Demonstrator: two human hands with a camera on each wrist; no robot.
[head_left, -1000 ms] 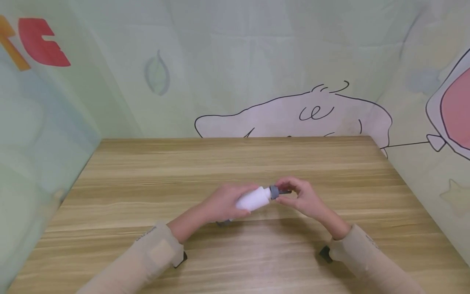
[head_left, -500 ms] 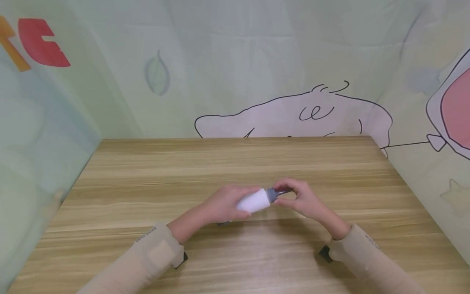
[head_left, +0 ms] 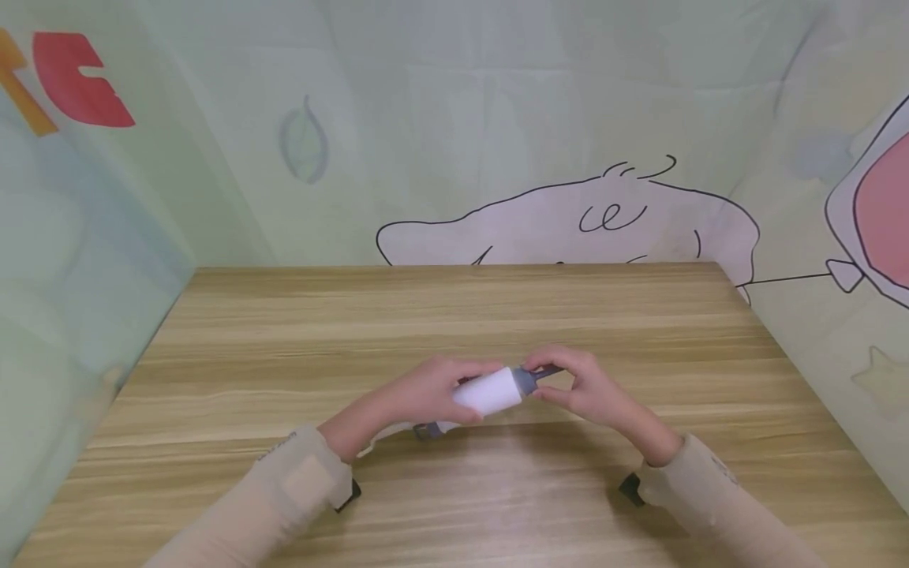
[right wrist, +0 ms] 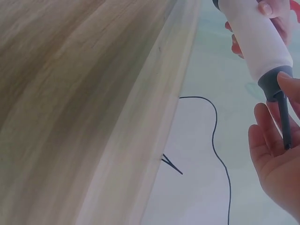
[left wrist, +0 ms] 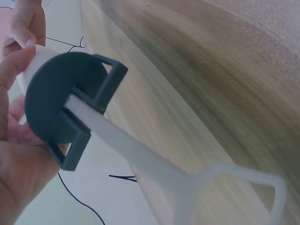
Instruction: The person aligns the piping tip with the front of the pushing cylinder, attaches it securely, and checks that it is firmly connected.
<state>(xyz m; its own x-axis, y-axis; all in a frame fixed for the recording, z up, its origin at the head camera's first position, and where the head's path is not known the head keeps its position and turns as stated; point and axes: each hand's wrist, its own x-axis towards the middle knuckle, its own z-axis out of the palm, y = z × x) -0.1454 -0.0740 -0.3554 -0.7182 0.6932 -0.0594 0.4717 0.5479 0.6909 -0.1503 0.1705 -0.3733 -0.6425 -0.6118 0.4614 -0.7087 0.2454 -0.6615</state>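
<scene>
A large syringe has a white barrel (head_left: pixel 490 393), held tilted above the table. My left hand (head_left: pixel 426 390) grips this barrel from above, thumb on the near side. At the barrel's right end sits a dark grey cap (head_left: pixel 524 382) with a long thin nozzle (right wrist: pixel 284 119). My right hand (head_left: pixel 578 386) pinches the cap between thumb and fingers, and the nozzle runs in towards the palm. In the left wrist view, the other end shows a dark grey end piece (left wrist: pixel 51 98) with two finger loops. A white plunger rod (left wrist: pixel 126 140) with a looped handle sticks out of it.
Both hands are over a wood-grain table (head_left: pixel 454 315). Behind it and along its sides hangs a pale printed cloth (head_left: pixel 497 95) with a cartoon animal outline, a balloon and letters.
The grey cap has come up against the barrel, covering the white neck that showed between them. The barrel has tilted slightly, and more of the plunger end shows below my left hand.
</scene>
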